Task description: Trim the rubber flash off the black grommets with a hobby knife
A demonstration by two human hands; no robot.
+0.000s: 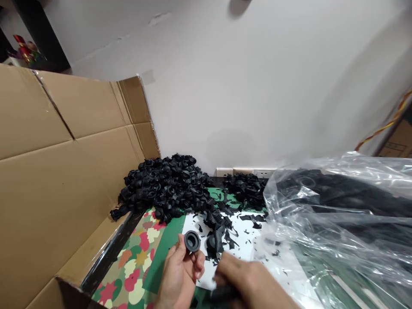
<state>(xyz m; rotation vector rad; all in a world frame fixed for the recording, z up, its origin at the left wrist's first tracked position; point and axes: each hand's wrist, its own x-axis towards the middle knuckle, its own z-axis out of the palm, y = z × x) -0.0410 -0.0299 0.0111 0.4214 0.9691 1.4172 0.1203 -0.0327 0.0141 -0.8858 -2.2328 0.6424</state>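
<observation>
The black ring part (192, 241) sits pinched in our left hand (180, 274) near the tabletop's front edge, so we should hold it steady while our blurred right hand (247, 279), grip unclear, works.

The ring-shaped part (192, 241) held at the fingertips of the left hand (180, 274) is matt black plastic or rubber. The heap of parts (167, 189) has the same matt black finish, with ribbed surfaces. The carton (61, 171) is plain brown corrugated cardboard, matt. The bag (337, 214) is clear plastic film, glossy and creased. The white sheet (247, 240) looks like smooth paper. The scraps (244, 216) are thin black offcuts.
</observation>
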